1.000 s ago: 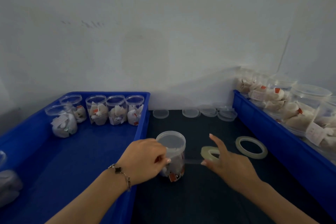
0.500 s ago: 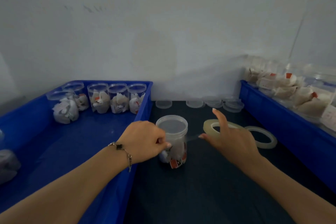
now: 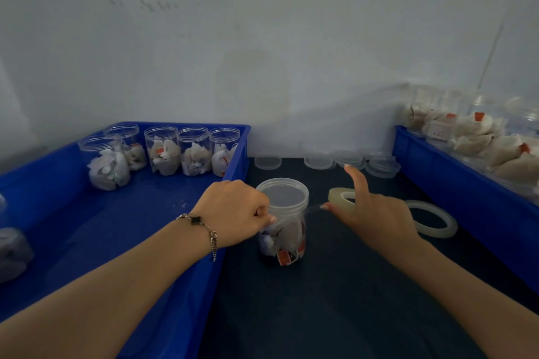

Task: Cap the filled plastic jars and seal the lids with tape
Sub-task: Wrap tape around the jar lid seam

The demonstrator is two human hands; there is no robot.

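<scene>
A clear plastic jar [image 3: 287, 237] filled with white packets stands on the dark table between two blue bins, with a translucent lid [image 3: 282, 193] on top. My left hand [image 3: 237, 213] presses its fingertips against the jar's left side just below the lid. My right hand [image 3: 370, 210] holds a roll of clear tape [image 3: 339, 195] to the right of the jar, index finger raised. A strip of tape [image 3: 313, 207] stretches from the roll to the lid's rim.
The blue bin on the left [image 3: 122, 218] holds several uncapped filled jars [image 3: 178, 151]. Another blue bin on the right [image 3: 455, 178] is piled with filled jars. Loose lids [image 3: 319, 162] line the back wall. A second tape roll [image 3: 431, 218] lies right of my hand.
The tape roll has moved from low beside the jar up to lid height and stays close to it. My left hand stays on the jar's side. The camera view shifted slightly.
</scene>
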